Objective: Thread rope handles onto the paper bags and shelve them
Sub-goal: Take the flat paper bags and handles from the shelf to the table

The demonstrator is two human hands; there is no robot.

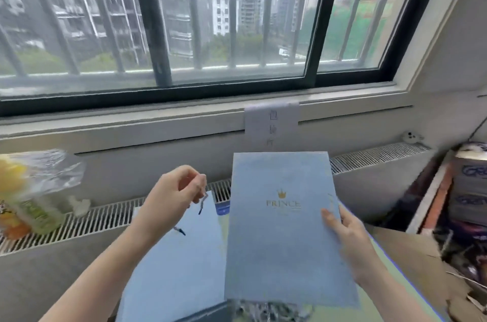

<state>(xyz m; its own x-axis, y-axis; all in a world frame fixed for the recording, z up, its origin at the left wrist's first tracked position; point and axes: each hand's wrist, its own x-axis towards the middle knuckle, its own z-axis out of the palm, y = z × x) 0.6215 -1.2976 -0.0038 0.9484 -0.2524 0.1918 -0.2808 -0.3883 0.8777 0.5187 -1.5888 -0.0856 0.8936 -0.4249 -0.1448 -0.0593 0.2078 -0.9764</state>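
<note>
A flat light-blue paper bag [279, 237] with a gold crown and the word PRINCE is held up in front of me. My right hand [345, 234] grips its right edge, thumb on the front. My left hand [174, 198] is raised to the left of it and pinches a thin blue-and-white rope handle [202, 203], whose ends dangle below the fingers. Another flat light-blue paper bag [171, 269] lies underneath on the table. A tangle of more rope [266, 310] shows at the bottom edge.
A window with bars fills the top. A slatted radiator grille [376, 157] runs along under the sill. A plastic bag with a yellow-green bottle [29, 205] sits at the left. Brown cardboard [411, 250] and stacked boxes [466, 192] crowd the right side.
</note>
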